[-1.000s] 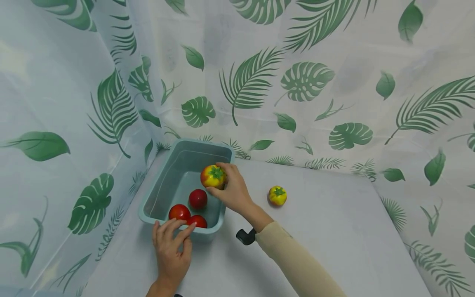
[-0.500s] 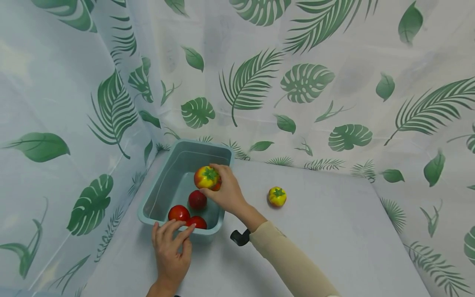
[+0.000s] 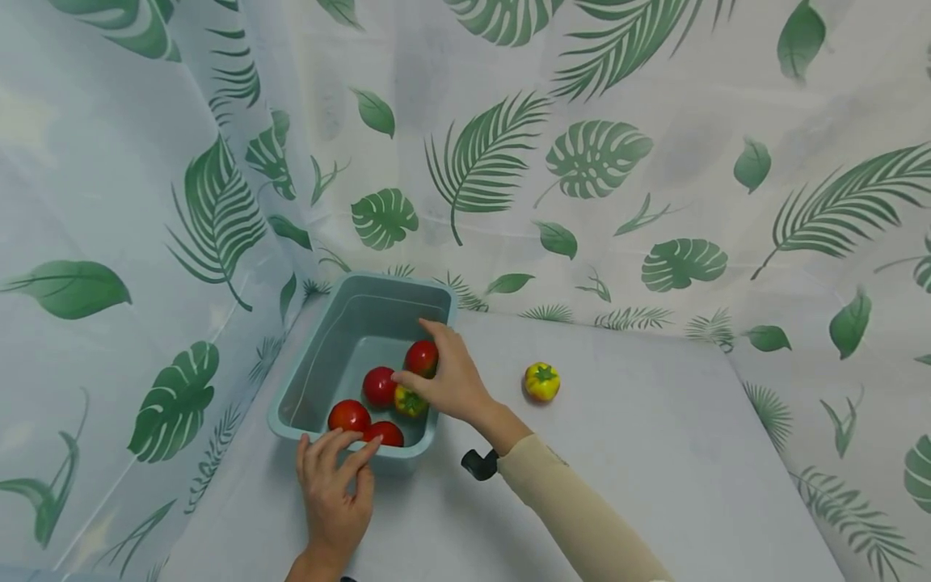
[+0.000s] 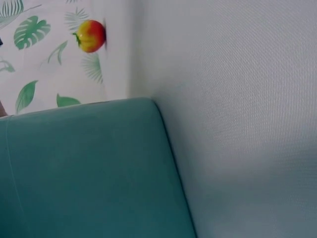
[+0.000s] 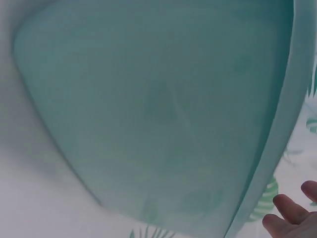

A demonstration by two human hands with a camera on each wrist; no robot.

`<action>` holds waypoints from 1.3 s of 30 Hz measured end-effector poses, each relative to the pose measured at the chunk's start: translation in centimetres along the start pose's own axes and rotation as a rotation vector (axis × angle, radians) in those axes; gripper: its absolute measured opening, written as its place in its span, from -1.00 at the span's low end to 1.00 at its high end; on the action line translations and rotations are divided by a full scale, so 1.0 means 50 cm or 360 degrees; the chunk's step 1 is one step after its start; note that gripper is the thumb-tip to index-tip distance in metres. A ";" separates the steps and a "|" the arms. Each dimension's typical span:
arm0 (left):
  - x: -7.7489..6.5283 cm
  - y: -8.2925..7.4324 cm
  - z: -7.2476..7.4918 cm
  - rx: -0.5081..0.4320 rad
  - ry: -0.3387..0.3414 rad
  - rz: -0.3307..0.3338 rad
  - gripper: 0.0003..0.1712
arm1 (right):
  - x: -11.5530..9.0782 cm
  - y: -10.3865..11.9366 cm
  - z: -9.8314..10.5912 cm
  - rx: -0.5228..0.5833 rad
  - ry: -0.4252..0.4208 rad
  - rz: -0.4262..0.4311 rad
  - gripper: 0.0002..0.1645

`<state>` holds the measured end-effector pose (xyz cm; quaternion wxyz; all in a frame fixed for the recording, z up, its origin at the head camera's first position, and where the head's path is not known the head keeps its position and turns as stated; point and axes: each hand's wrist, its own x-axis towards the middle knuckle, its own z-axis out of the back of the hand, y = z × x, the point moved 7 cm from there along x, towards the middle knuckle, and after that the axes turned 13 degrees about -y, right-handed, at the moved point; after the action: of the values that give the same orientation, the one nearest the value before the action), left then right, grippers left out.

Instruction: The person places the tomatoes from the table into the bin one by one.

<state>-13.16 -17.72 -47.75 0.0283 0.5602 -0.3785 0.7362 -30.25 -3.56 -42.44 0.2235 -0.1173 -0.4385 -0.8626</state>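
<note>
My right hand reaches over the right rim of the blue-green plastic tub, thumb and fingers spread apart. In the head view, a red round fruit shows between them inside the tub. Below the thumb sits a yellow pepper-like fruit with a green leafy top, partly hidden by the hand. Beside it lies a dark red ball-shaped fruit. Two red tomato-like fruits lie at the tub's near end. The fingertips of my left hand rest on the near rim, beside them.
Another yellow and red pepper-like fruit stands on the white tabletop, right of the tub. A leaf-patterned curtain hangs behind and to the left. A black wrist camera sticks out from my right wrist.
My right hand has let go of the yellow and red pepper-like fruit, which is now down in the tub. Its fingers have spread. My left hand has stayed at the rim.
</note>
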 end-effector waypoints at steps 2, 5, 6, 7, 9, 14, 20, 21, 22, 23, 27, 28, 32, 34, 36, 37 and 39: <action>0.000 0.000 0.000 0.0000 0.0001 0.0009 -0.64 | 0.001 -0.012 0.015 0.0001 -0.0042 -0.0004 -0.01; 0.000 0.000 0.000 -0.0003 0.0000 0.0014 -0.64 | 0.003 -0.041 0.039 0.0000 -0.0101 -0.0057 -0.06; 0.000 0.000 0.000 -0.0006 0.0000 0.0015 -0.64 | 0.004 -0.054 0.047 -0.0014 -0.0118 -0.0089 -0.06; 0.000 0.000 0.000 -0.0004 0.0002 0.0016 -0.64 | 0.004 -0.068 0.056 -0.0031 -0.0138 -0.0117 -0.07; 0.000 -0.001 0.000 -0.0005 0.0004 0.0016 -0.64 | 0.003 -0.095 0.075 -0.0060 -0.0171 -0.0177 -0.07; 0.001 -0.001 0.002 -0.0013 -0.0010 0.0016 -0.64 | -0.003 -0.159 0.124 -0.0108 -0.0239 -0.0287 -0.08; 0.000 -0.003 0.002 -0.0022 -0.0027 0.0007 -0.64 | -0.022 -0.249 0.182 -0.0131 -0.0310 -0.0456 -0.06; 0.000 -0.003 0.002 -0.0024 -0.0027 0.0006 -0.64 | -0.026 -0.264 0.190 -0.0141 -0.0327 -0.0485 -0.06; 0.000 -0.003 0.002 -0.0025 -0.0027 0.0007 -0.64 | -0.030 -0.278 0.196 -0.0159 -0.0341 -0.0503 -0.05; 0.000 -0.003 0.002 -0.0024 -0.0027 0.0008 -0.64 | -0.033 -0.291 0.202 -0.0178 -0.0356 -0.0524 -0.05; 0.000 -0.002 0.002 -0.0018 -0.0016 0.0017 -0.64 | -0.049 -0.337 0.209 -0.0218 -0.0371 -0.0581 -0.03; 0.000 -0.002 0.002 -0.0017 -0.0013 0.0018 -0.64 | -0.053 -0.347 0.209 -0.0237 -0.0367 -0.0590 -0.02; 0.000 -0.001 0.001 -0.0014 -0.0003 0.0023 -0.64 | -0.072 -0.383 0.204 -0.0296 -0.0348 -0.0609 0.00; 0.000 -0.001 0.001 -0.0011 0.0002 0.0023 -0.63 | -0.080 -0.398 0.200 -0.0334 -0.0336 -0.0619 0.01; 0.000 -0.001 0.001 -0.0009 0.0003 0.0023 -0.63 | -0.086 -0.410 0.196 -0.0363 -0.0329 -0.0632 0.02; 0.000 -0.001 0.001 -0.0007 0.0004 0.0023 -0.63 | -0.088 -0.414 0.195 -0.0369 -0.0330 -0.0643 0.02; 0.000 -0.001 0.001 -0.0006 0.0005 0.0022 -0.63 | -0.091 -0.424 0.191 -0.0393 -0.0321 -0.0659 0.04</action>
<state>-13.11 -17.72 -47.73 0.0249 0.5564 -0.3836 0.7367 -36.56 16.37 -53.55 -0.0188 -0.1369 -0.3646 -0.9209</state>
